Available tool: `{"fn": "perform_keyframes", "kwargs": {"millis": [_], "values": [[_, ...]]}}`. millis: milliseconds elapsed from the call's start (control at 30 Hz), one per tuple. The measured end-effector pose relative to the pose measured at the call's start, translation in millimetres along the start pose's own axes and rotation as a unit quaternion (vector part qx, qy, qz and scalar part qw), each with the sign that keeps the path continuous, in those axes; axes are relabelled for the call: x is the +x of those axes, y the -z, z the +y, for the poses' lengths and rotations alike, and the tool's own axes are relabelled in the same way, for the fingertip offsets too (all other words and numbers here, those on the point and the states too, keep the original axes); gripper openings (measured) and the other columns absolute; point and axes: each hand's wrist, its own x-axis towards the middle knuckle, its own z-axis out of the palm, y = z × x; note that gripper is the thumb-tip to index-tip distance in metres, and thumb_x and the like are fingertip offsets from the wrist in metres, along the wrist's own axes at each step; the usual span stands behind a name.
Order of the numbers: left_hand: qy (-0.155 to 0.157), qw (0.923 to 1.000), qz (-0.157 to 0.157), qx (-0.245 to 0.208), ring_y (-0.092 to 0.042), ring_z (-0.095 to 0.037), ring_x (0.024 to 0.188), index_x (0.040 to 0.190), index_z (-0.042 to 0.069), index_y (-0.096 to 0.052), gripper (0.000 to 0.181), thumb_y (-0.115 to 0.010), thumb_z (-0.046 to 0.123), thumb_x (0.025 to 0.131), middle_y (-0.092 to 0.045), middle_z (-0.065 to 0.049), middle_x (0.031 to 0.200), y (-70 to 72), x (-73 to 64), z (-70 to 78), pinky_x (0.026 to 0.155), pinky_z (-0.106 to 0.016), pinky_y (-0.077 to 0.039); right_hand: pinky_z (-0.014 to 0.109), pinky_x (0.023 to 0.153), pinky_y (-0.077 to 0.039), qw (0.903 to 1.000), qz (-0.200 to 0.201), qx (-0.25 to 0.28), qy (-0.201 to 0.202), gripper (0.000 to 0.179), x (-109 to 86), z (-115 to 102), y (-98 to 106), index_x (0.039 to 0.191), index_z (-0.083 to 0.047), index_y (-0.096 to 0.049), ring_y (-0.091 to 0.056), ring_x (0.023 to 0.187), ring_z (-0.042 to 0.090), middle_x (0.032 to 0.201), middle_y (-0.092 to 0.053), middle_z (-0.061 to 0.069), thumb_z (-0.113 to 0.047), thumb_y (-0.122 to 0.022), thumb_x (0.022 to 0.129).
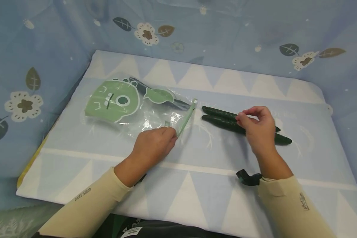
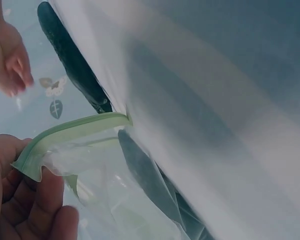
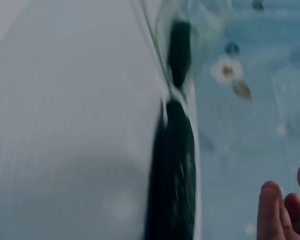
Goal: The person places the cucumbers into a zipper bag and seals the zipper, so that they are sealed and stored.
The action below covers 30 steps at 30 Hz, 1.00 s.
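Left hand [image 1: 153, 145] gripping bag [image 1: 144, 110], right hand [image 1: 261, 134] partly hiding two cucumbers [image 1: 224, 123].

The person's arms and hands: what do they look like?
The left sleeve and right sleeve are pale beige with dark lettering. The left hand and right hand wear no gloves. A dark curved piece juts out beside the right sleeve.

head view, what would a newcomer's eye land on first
Probably the clear bag left of centre, with its one-eyed green cartoon face; the left hand grips its green edge. Next, two dark green cucumbers lie side by side right of centre, with the right hand over them.
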Motion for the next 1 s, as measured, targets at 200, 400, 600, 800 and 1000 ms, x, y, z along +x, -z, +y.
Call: {"fn": "perform_keyframes", "kwargs": {"millis": [200, 400, 600, 800, 1000], "values": [[-0.004, 0.9998, 0.013, 0.012, -0.058, -0.018, 0.049, 0.080, 0.013, -0.063, 0.015, -0.078, 0.012, 0.082, -0.064, 0.003, 0.062, -2.7, 1.5, -0.1, 0.040, -0.032, -0.039, 0.026, 0.076, -0.046, 0.9267, 0.041, -0.373, 0.028, 0.037, -7.6, -2, 89, 0.124, -0.005, -0.061, -0.060, 0.101, 0.015, 0.118, -0.060, 0.007, -0.032, -0.064, 0.098], [0.002, 0.9998, 0.002, 0.019, -0.057, -0.018, 0.047, 0.078, 0.014, -0.064, 0.013, -0.076, 0.013, 0.083, -0.063, 0.002, 0.060, -2.2, 3.2, -0.7, 0.039, -0.032, -0.038, 0.065, 0.085, -0.041, 0.8498, -0.053, -0.524, 0.022, 0.054, -9.5, 10, 147, 0.144, 0.000, -0.050, -0.044, 0.120, 0.053, 0.142, -0.039, 0.036, -0.032, -0.058, 0.101], [0.026, 0.9995, -0.013, 0.012, -0.057, -0.016, 0.048, 0.080, 0.014, -0.066, 0.011, -0.076, 0.011, 0.083, -0.065, 0.003, 0.063, 2.3, 0.8, -3.8, 0.040, -0.032, -0.040, 0.077, 0.100, -0.030, 0.8314, -0.126, -0.540, 0.034, 0.060, 6.7, 35, 150, 0.149, -0.005, -0.045, -0.030, 0.137, 0.059, 0.153, -0.033, 0.035, -0.029, -0.064, 0.098], [0.024, 0.9997, 0.005, -0.004, -0.056, -0.014, 0.047, 0.080, 0.013, -0.065, 0.012, -0.076, 0.009, 0.082, -0.064, 0.004, 0.063, -0.5, 0.8, -2.0, 0.040, -0.031, -0.042, 0.075, 0.101, -0.030, 0.8149, -0.186, -0.548, 0.031, 0.069, 17.0, 40, 154, 0.152, -0.001, -0.040, -0.032, 0.135, 0.061, 0.150, -0.035, 0.038, -0.033, -0.067, 0.097], [0.030, 0.9995, 0.003, -0.014, -0.054, -0.013, 0.047, 0.082, 0.011, -0.065, 0.011, -0.076, 0.008, 0.082, -0.066, 0.002, 0.066, -3.2, 1.4, 0.9, 0.040, -0.030, -0.042, 0.074, 0.095, -0.036, 0.7914, -0.196, -0.578, 0.022, 0.067, 18.1, 40, 155, 0.148, -0.003, -0.047, -0.040, 0.125, 0.059, 0.140, -0.041, 0.036, -0.037, -0.070, 0.095]]}}
